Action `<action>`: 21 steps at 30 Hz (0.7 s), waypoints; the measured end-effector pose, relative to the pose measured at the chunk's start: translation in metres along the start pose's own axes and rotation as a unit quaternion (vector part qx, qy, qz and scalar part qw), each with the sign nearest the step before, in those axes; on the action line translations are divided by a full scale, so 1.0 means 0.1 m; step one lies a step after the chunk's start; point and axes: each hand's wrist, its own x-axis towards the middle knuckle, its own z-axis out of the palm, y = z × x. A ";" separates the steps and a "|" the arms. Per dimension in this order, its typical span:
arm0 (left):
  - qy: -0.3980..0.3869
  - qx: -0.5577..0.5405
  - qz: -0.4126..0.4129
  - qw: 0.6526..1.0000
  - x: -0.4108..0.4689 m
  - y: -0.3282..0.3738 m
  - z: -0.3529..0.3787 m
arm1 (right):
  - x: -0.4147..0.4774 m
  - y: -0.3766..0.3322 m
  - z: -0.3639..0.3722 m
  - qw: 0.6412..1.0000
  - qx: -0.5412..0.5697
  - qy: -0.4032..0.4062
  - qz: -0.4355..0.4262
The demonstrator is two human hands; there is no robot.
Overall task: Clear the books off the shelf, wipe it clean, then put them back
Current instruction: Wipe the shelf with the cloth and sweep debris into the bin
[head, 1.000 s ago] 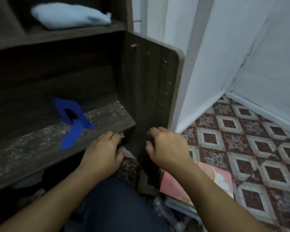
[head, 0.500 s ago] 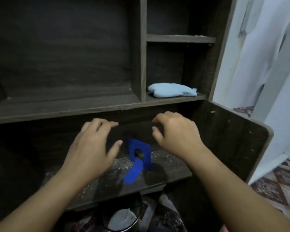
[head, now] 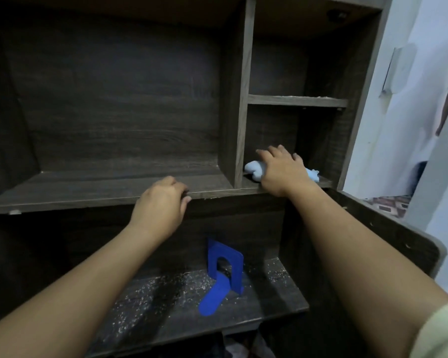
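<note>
Pale blue cloth (head: 252,169) lies in the small right compartment (head: 269,130) under your right grip (head: 282,174), fingers (head: 277,152) spread flat, while your left grip (head: 161,205) curls round the front edge of the wide shelf (head: 75,192), above a blue bookend (head: 224,270) on the dusty lower shelf (head: 153,301).

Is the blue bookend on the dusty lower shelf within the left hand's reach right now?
Probably yes: the left hand sits at the shelf edge above the blue bookend, with nothing before it on the lower shelf.
</note>
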 end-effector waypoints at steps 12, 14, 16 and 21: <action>0.089 -0.011 -0.015 0.996 -0.03 0.00 0.21 | -0.16 0.06 0.20 0.952 -0.009 0.304 -0.033; 0.097 -0.019 -0.014 0.995 -0.06 0.00 0.22 | -0.40 -0.05 0.24 0.933 0.008 0.355 -0.055; 0.103 -0.044 -0.013 0.994 -0.13 0.00 0.27 | -0.67 -0.17 0.34 0.929 0.035 0.361 -0.069; 0.088 -0.116 0.014 0.989 -0.62 0.03 0.48 | -1.23 -0.39 0.79 0.950 0.047 0.284 -0.124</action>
